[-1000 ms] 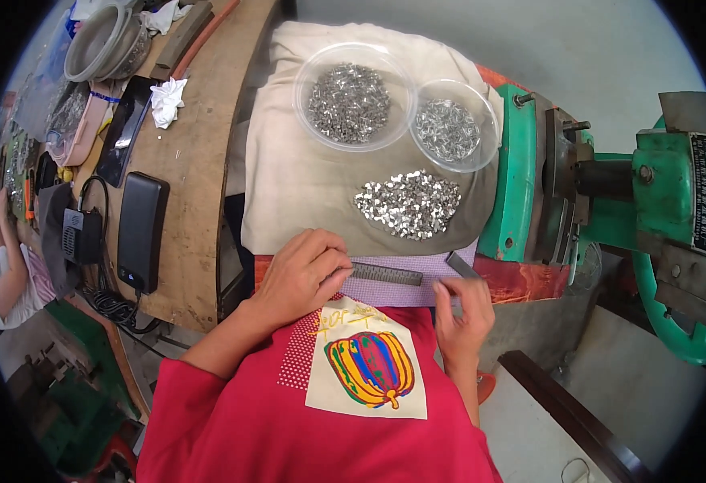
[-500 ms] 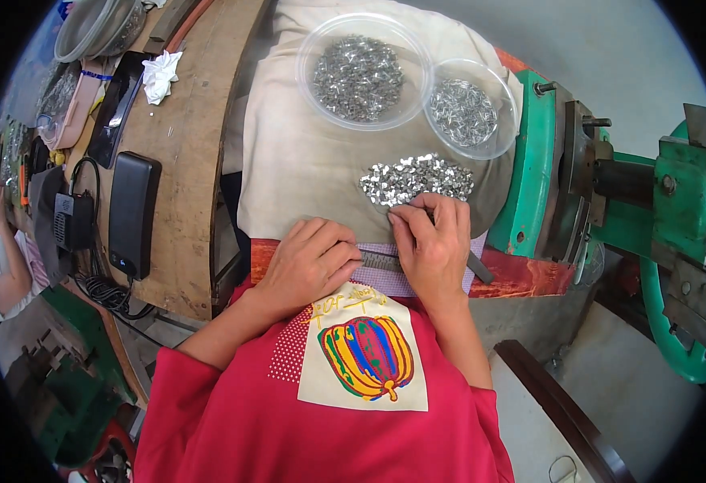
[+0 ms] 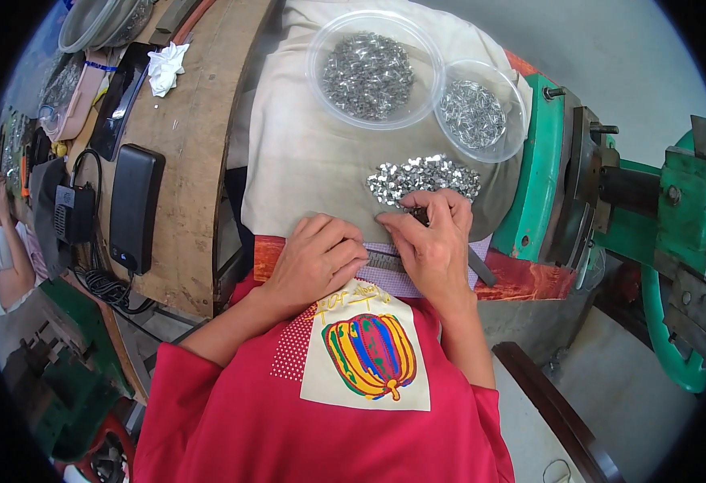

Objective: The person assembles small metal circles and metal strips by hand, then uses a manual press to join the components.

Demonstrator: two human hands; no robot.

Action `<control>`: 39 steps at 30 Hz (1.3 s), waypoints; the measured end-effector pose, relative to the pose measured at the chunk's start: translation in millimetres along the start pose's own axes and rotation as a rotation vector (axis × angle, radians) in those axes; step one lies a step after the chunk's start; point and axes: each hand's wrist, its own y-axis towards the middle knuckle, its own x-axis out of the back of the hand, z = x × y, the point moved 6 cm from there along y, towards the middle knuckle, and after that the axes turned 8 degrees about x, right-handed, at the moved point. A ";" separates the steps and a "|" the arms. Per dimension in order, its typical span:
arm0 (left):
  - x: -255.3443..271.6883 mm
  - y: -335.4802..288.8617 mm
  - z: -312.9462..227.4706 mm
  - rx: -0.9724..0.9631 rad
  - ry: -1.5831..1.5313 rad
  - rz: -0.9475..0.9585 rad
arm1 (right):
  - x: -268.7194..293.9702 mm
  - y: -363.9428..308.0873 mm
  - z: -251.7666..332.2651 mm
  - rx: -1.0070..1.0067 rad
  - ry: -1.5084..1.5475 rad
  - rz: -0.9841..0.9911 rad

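My left hand rests at the near edge of the cloth, its fingers curled around the left end of a narrow ridged metal strip. Just right of it, my right hand reaches to the near side of a pile of small shiny metal pieces. Its thumb stretches leftward on the cloth, apart from the bent index finger, and no piece shows between them. Beyond the pile stand a large clear round tub and a smaller clear tub, both holding thin metal parts.
A beige cloth covers the work surface. A dark flat bar lies right of my right hand. Green machinery borders the right. On the wooden table at left lie a black box, cables and crumpled tissue. Another person's arm shows far left.
My right thumb has moved leftward and spread away from the index finger at the pile's near edge. My left hand keeps its place at the strip. The whole view has shifted slightly.
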 end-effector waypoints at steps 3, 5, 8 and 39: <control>1.6 -0.7 0.6 0.020 -0.031 0.007 | -1.1 0.8 1.0 0.023 -0.045 0.051; 2.2 -1.4 2.1 0.040 -0.058 0.013 | -0.7 -0.4 -0.4 -0.016 -0.062 0.034; 1.9 -1.8 2.4 0.031 -0.060 0.033 | 1.0 -6.8 0.1 -0.016 -0.104 -0.026; 3.9 0.0 -2.0 0.029 -0.040 0.029 | 0.0 -20.9 0.9 -0.057 -0.145 -0.090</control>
